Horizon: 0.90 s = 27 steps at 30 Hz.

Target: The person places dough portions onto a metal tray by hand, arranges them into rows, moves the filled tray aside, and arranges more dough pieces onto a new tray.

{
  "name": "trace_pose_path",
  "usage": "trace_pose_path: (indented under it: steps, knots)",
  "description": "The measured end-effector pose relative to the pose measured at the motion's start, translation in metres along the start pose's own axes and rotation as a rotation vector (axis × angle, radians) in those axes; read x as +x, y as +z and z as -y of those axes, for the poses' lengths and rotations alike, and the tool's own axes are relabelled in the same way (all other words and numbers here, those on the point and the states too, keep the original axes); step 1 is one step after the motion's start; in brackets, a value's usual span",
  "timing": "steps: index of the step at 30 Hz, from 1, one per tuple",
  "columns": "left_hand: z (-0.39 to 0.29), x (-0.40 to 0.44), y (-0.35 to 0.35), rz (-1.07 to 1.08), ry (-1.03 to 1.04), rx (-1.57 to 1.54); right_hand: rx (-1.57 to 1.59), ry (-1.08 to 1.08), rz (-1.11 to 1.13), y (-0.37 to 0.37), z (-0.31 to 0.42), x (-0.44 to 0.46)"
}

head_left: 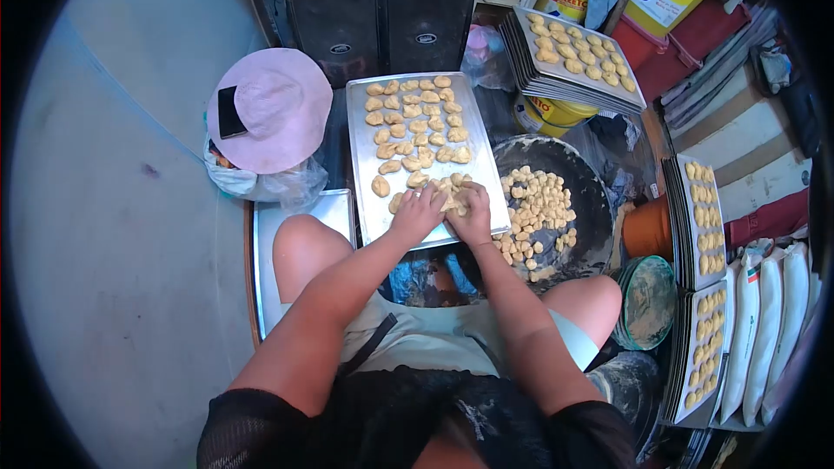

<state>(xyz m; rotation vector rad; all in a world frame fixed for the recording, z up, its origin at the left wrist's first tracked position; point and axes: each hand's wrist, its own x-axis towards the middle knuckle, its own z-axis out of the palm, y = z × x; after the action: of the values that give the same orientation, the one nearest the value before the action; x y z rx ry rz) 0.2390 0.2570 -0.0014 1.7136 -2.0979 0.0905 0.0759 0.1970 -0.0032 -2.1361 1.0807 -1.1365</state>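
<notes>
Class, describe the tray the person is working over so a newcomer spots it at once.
Find the two black cabinets at the top; a metal tray lies just below them. It bears rows of dough lumps; unlike the stacked trays at right, it has a left hand and a right hand at its near end.

Single head-worn view, facing forward and steeply down, fairly near tray (373,221).

Tray (369,221): open air over far half; low dough pieces (387,151) beneath, speakers (339,26) beyond
</notes>
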Motion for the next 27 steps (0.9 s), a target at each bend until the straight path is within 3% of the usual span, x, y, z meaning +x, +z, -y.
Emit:
trace_pose_path:
  steps: [4, 5, 8, 10, 12, 14, 16, 17, 20, 21, 23, 25, 26, 27]
  knots:
    - [-0.016, 0.027, -0.009, -0.05, -0.109, -0.202, 0.418, 0.159, -0.309, 0.015, -0.007, 0.009]
    - [-0.025, 0.037, -0.011, -0.128, -0.174, -0.383, 0.597, 0.318, -0.392, 0.019, -0.008, 0.011]
    - [-0.071, 0.077, -0.033, -0.341, -0.234, -0.614, 0.778, 0.372, -0.608, -0.016, 0.01, 0.036]
    - [-0.114, 0.105, -0.045, -0.416, -0.318, -0.807, 0.795, 0.288, -0.726, -0.054, 0.013, 0.053]
    - [-0.157, 0.135, -0.046, -0.556, -0.318, -0.955, 0.597, 0.258, -0.862, -0.103, 0.03, 0.065]
    - [-0.186, 0.163, -0.026, -0.568, -0.24, -0.954, 0.302, 0.262, -0.822, -0.15, 0.009, 0.069]
    - [-0.212, 0.18, -0.008, -0.221, -0.363, -1.354, -0.116, 0.248, -0.89, -0.179, -0.016, 0.067]
    - [-0.219, 0.177, -0.004, -0.219, -0.297, -1.297, 0.089, 0.267, -0.88, -0.189, -0.035, 0.065]
    - [-0.196, 0.146, -0.031, 0.052, -0.043, -0.907, 0.264, 0.451, -0.948, -0.195, -0.063, 0.05]
    - [-0.173, 0.132, -0.036, 0.058, 0.029, -0.8, 0.064, 0.434, -0.911, -0.188, -0.079, 0.043]
    - [-0.112, 0.095, -0.051, -0.02, -0.034, -0.693, 0.056, 0.401, -0.721, -0.166, -0.061, 0.042]
    - [-0.051, 0.054, -0.076, -0.072, -0.358, -0.315, 0.135, 0.3, -0.423, -0.127, -0.035, 0.047]
    - [-0.009, 0.034, -0.074, -0.068, -0.473, -0.333, 0.21, 0.237, -0.233, -0.104, -0.022, 0.049]
    - [0.018, 0.013, -0.072, -0.097, -0.593, -0.197, 0.093, 0.114, -0.123, -0.066, -0.037, 0.049]
